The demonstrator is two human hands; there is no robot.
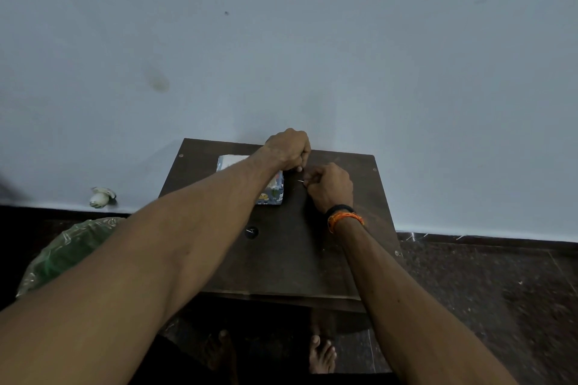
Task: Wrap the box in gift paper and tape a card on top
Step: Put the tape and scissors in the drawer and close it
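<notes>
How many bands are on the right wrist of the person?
2. A black band lies nearer the right hand; an orange thread band lies directly behind it, toward the elbow. The underside is hidden.

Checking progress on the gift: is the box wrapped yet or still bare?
Wrapped, as far as visible: patterned paper covers the box on its near side. The left forearm hides much of it.

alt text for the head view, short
Two bare hands, left hand and right hand, pinch something small together beside a wrapped box on a dark wooden table against a pale wall. A green plastic bag lies on the floor at left.
</notes>
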